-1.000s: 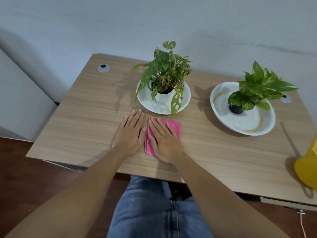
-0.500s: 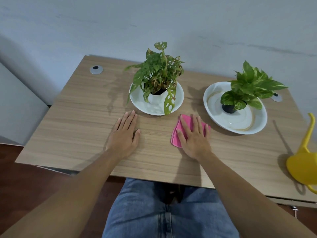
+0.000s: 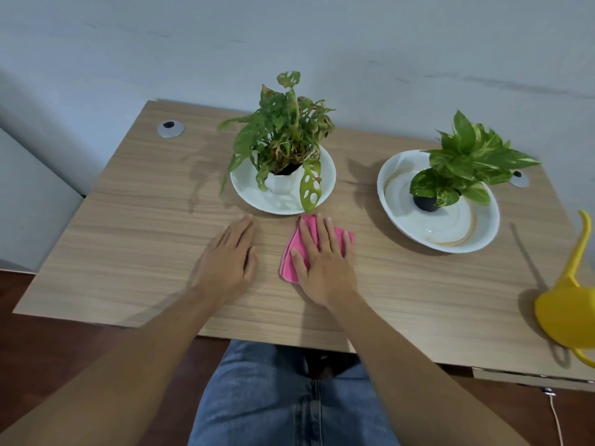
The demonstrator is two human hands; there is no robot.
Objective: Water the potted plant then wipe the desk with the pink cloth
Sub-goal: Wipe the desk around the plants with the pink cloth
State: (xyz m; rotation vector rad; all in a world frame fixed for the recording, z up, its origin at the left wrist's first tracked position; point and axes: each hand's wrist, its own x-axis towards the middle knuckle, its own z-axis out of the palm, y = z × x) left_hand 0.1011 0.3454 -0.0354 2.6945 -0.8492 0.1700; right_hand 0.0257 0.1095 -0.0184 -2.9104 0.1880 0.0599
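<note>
The fingers (image 3: 325, 235) of our right hand (image 3: 322, 262) lie flat and slightly spread on the pink cloth (image 3: 289, 255), pressing it to the desk (image 3: 128, 246) just near of the middle plate; our left hand (image 3: 230, 257) rests palm down beside it, fingers together, holding nothing. The cloth is folded and shows at the hand's left edge and past the fingertips. We judge the wiping to be the step in hand, with the yellow watering can (image 3: 566, 313) set down at the right edge. To do it well, we should keep the palm flat so the fold does not bunch, sweep in overlapping strokes, and steer clear of the plate rims and hanging leaves. The white plate (image 3: 251, 188) in the middle holds the holey-leaved plant (image 3: 283, 136) in a white pot; whether water stands in it we cannot tell. The far-right white dish (image 3: 399, 214) holds a second plant (image 3: 470, 159) in a small dark pot, with a brownish ring on its floor.
</note>
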